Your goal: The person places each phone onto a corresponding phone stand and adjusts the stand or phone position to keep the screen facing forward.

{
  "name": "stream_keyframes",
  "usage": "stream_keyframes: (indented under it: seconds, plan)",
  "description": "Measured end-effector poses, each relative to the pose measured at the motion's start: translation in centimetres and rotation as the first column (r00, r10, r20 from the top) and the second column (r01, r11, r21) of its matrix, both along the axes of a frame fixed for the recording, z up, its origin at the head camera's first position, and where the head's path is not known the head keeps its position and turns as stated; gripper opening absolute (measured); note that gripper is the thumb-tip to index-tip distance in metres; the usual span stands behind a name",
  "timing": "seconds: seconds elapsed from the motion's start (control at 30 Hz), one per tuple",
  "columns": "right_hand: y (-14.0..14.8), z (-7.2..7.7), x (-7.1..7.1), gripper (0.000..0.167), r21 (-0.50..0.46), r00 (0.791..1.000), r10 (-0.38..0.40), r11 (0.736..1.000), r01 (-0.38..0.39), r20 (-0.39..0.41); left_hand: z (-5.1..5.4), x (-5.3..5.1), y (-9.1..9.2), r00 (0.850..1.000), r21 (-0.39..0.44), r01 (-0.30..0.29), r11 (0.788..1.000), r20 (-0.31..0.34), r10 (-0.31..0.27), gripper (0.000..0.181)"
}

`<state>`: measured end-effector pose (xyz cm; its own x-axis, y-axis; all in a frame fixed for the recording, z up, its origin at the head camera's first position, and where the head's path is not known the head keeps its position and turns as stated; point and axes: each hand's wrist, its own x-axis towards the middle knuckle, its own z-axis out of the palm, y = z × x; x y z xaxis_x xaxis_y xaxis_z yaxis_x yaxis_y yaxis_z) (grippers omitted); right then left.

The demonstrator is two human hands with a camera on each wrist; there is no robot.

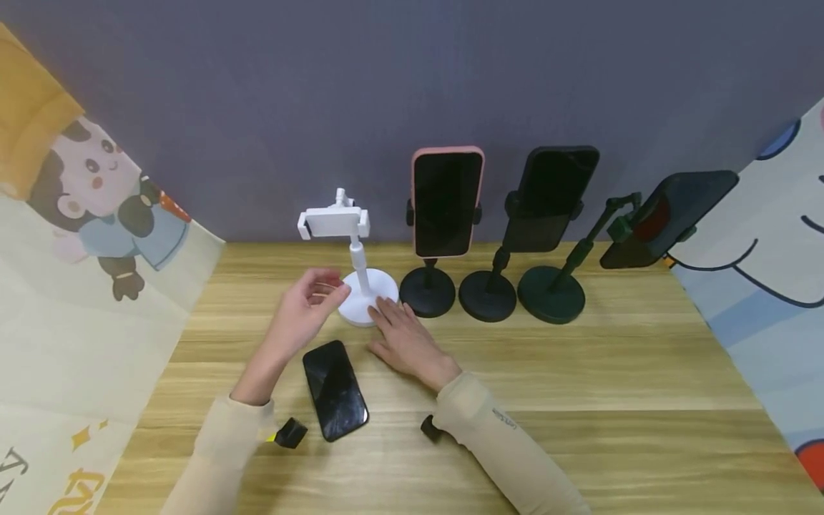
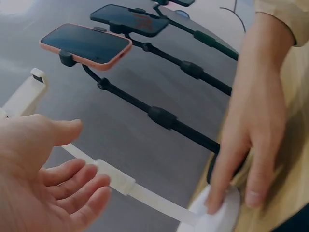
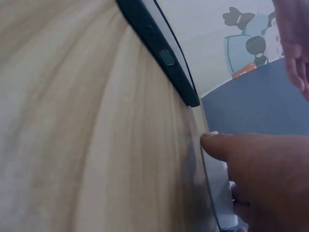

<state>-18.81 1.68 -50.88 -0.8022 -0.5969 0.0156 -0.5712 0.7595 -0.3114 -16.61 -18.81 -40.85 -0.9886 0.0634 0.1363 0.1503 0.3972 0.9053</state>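
Note:
A white phone stand (image 1: 358, 261) with a vacant clamp stands left of the other stands in the head view. My left hand (image 1: 302, 311) hovers beside its pole, fingers loosely bent and holding nothing; the left wrist view has its fingertips in front of the white pole (image 2: 116, 178). Fingers of my right hand (image 1: 408, 340) rest on the round white base (image 3: 219, 186), spread and fairly straight. Flat on the table, between my forearms, lies a black phone (image 1: 336, 390), also seen edge-on in the right wrist view.
Right of the white stand are a black stand with a pink-edged phone (image 1: 447, 202), another black stand holding a dark phone (image 1: 552, 199), and a dark green stand (image 1: 551, 295) with a tilted phone (image 1: 669, 218). A grey wall (image 1: 257, 129) rises behind the wooden table (image 1: 618, 400).

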Motion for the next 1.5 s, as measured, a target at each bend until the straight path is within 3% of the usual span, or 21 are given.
stream_keyframes:
  seconds: [0.23, 0.43, 0.57, 0.7, 0.8, 0.93, 1.07, 1.27, 1.5]
  plan:
    - [0.1, -0.2, 0.1, 0.072, -0.001, 0.999, 0.005, 1.0, -0.005, 0.052, -2.0, 1.6, -0.3, 0.996, -0.07, 0.073, 0.995, 0.05, -0.07, 0.033]
    - [0.2, -0.1, 0.6, 0.072, -0.019, 0.998, 0.019, 1.0, -0.018, 0.067, -3.4, 2.9, -0.6, 0.99, -0.171, 0.132, 0.976, 0.069, -0.122, 0.04]
    - [0.5, 0.1, 1.1, 0.071, -0.034, 0.998, 0.039, 0.999, -0.038, 0.047, -3.9, 3.8, -1.1, 0.994, -0.26, 0.096, 0.961, 0.081, -0.077, 0.046]
    - [0.9, 0.2, 1.7, 0.07, -0.037, 0.998, 0.056, 0.998, -0.055, 0.016, -4.6, 4.7, -1.5, 0.995, -0.377, 0.061, 0.924, 0.101, -0.025, 0.055]
    - [0.8, 0.3, 2.2, 0.068, -0.043, 0.996, 0.07, 0.996, -0.072, -0.05, -5.3, 5.5, -1.9, 0.995, -0.425, 0.035, 0.904, 0.102, 0.009, 0.058]
    - [0.1, 0.5, 3.0, 0.06, -0.069, 0.984, 0.081, 0.993, -0.093, -0.161, -5.9, 6.2, -2.2, 0.995, -0.423, -0.004, 0.906, 0.09, 0.046, 0.058]
    - [-0.9, 0.7, 3.9, 0.056, -0.089, 0.978, 0.094, 0.99, -0.112, -0.185, -6.1, 6.8, -2.5, 0.992, -0.417, -0.03, 0.909, 0.097, 0.077, 0.056]
    - [-2.7, 0.1, 5.2, 0.063, -0.047, 0.987, 0.08, 0.995, -0.087, -0.137, -6.2, 7.6, -3.0, 0.985, -0.412, -0.041, 0.91, 0.136, 0.106, 0.053]
    - [-5.3, -0.2, 6.2, 0.088, 0.073, 0.994, 0.027, 0.997, -0.02, -0.102, -6.2, 8.1, -3.6, 0.984, -0.409, -0.074, 0.91, 0.121, 0.134, 0.047]
